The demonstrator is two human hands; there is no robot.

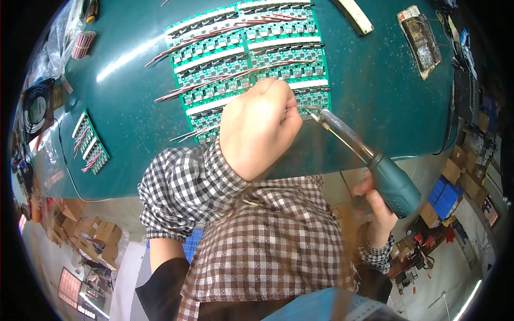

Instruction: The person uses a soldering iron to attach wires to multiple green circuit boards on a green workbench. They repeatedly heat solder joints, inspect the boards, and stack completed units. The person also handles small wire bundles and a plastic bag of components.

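Head camera view, looking down over a person's checked shirt at a dark green table point(375, 96). A large panel of green circuit boards point(251, 53) lies on the table, with thin red wires sticking out of its left side. The left hand point(259, 131) rests on the panel's near edge, curled into a loose fist, fingertips pinching a thin strand of solder wire point(292, 109) that points right. The right hand point(377, 206) is off the table's near edge, to the right of the panel, wrapped around the blue-green handle of a soldering iron point(364, 158). The iron slants up and left, and its tip meets the end of the solder wire at the panel's near right corner. A smaller strip of circuit boards point(90, 142) lies well to the left of the panel. A small black fan point(37, 107) sits farther left, at the table's edge. A worn iron stand point(420, 40) lies well to the right of the panel.
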